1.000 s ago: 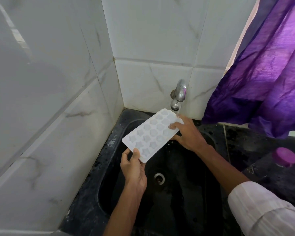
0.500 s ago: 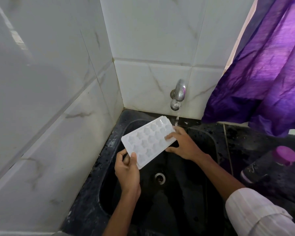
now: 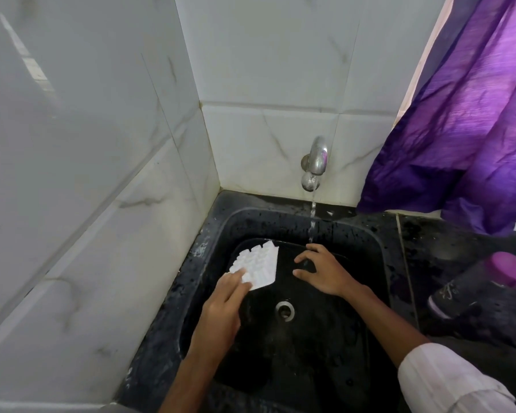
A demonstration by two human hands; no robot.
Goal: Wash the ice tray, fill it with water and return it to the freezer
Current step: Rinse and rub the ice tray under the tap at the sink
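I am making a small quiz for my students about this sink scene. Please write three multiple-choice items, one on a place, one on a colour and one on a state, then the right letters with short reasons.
1. Where is the ice tray?
A. in the left hand, over the sink
B. on the counter
C. on a shelf

2. What colour is the curtain?
A. green
B. purple
C. yellow

3. What is the state of the tap?
A. shut off
B. running
C. wrapped in cloth

Answers:
1 A: its fingers grip the tray's near end above the black basin.
2 B: the cloth at the right is purple.
3 B: a thin stream falls from its spout.
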